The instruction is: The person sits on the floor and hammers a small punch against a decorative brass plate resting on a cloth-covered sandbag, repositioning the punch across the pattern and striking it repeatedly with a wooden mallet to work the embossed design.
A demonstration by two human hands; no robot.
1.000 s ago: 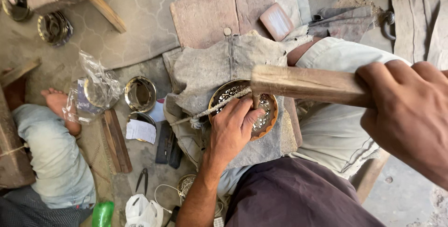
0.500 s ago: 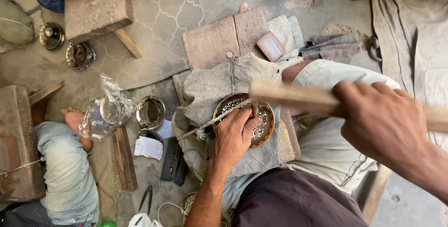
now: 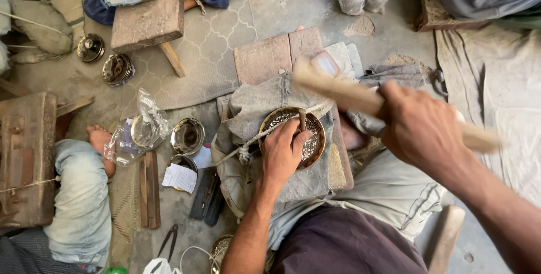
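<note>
Gleaming brass plate [image 3: 293, 137] | round, pierced pattern | left hand [image 3: 284, 153] holding chisel [image 3: 302, 121]

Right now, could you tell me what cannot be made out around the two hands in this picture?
- Head view: the wooden mallet in the right hand is motion-blurred; its head shape is unclear.
- The punch tip held by the left hand is too small to see.
- That hand covers part of the brass plate.

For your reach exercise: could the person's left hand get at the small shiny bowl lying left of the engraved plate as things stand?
Probably yes: the left hand rests on the engraved plate, the shiny bowl lies close by, and only cloth and rope lie between.
</note>
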